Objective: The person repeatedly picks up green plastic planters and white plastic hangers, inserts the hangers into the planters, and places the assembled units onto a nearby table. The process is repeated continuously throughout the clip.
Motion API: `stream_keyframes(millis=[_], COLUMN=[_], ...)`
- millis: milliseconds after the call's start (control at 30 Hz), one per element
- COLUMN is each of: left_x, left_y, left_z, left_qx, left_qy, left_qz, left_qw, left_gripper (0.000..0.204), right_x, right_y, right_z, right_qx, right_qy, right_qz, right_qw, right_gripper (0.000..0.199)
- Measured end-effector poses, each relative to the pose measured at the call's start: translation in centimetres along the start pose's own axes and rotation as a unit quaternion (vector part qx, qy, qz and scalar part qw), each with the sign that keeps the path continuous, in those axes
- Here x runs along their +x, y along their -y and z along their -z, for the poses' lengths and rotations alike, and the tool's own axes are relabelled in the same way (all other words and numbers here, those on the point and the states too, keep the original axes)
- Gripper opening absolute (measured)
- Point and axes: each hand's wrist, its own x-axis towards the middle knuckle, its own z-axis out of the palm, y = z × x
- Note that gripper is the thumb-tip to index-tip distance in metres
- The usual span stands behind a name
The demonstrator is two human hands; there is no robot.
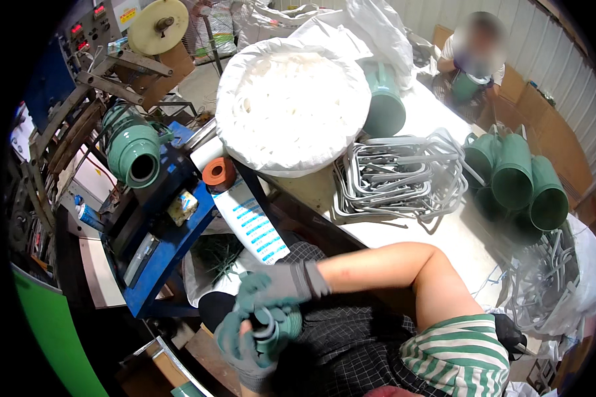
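My left hand [240, 347], in a grey glove with a green coating, is wrapped round a green cylindrical container [290, 322] at my lap. The container's round, dark-rimmed mouth faces up toward me. My right hand [269, 286], gloved alike, reaches across from the right just above the container. Motion blurs its fingers, so I cannot tell whether they grip the rim. Beside the right hand hangs a strip of white and blue labels [253, 221]. Dark green strands [217, 255] lie in a white bag near it.
A blue-based machine [172, 248] bearing a green vessel [134, 149] stands left. On the white table are a sack of small white pieces [295, 106], stacked grey bent handles [394, 175] and several green containers [513, 172]. At the back right, a person [470, 63] holds a green container.
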Motion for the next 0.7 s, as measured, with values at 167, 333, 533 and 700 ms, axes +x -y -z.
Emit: stream_keyframes(millis=[167, 333, 533, 700], left_x=[1.5, 1.5, 1.9, 3.7], left_y=[-0.8, -1.2, -0.8, -1.1], left_z=[1.4, 1.3, 2.7, 2.7], left_qx=[0.038, -0.018, 0.009, 0.060], left_qy=[0.026, 0.025, 0.062, 0.106], left_qz=[-0.046, -0.007, 0.057, 0.001], left_qw=[0.998, 1.000, 0.996, 0.993], left_gripper=[0.040, 0.027, 0.029, 0.031], right_x=[-1.1, -0.7, -0.6, -0.3], right_y=[0.8, -2.4, -2.0, -3.0], right_z=[-3.2, -3.8, -2.7, -3.5], right_qx=[-0.215, -0.489, -0.609, -0.599], right_qy=[-0.121, -0.101, -0.047, -0.042], right_qz=[0.184, 0.433, 0.437, 0.336], right_qw=[0.952, 0.751, 0.660, 0.725], right_gripper=[0.048, 0.045, 0.043, 0.042])
